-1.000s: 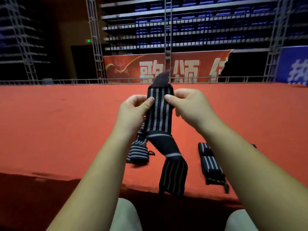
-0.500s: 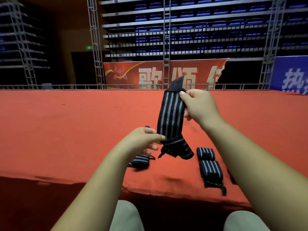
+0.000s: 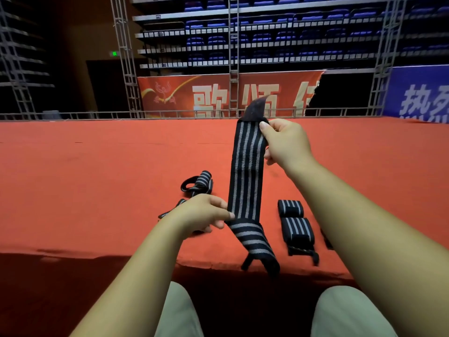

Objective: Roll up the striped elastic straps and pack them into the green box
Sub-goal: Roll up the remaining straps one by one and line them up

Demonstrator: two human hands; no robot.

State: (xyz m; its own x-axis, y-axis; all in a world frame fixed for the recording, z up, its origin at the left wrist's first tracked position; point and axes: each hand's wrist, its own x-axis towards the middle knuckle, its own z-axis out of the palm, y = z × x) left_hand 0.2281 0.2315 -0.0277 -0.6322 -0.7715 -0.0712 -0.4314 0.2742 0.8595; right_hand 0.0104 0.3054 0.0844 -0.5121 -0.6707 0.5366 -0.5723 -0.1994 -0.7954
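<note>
Head view is showing the right hand (image 3: 286, 144) pinching the top of a striped strap (image 3: 246, 171) above the red table (image 3: 85, 178), arm reaching forward. The left hand (image 3: 201, 212) is pinching it lower down; its tail is hanging over the table's near edge. The left hand is hiding most of a loose strap (image 3: 170, 211). Rolled straps (image 3: 297, 231) are lying just right, something dark beside them being cut off by the right forearm.

Red carpet (image 3: 85, 178) lay open far left, stretched strap (image 3: 245, 181) barred the middle between left hand (image 3: 201, 212) and right hand (image 3: 286, 142), rolled straps (image 3: 295, 224) blocked the right, loose strap (image 3: 198, 183) behind left hand.
</note>
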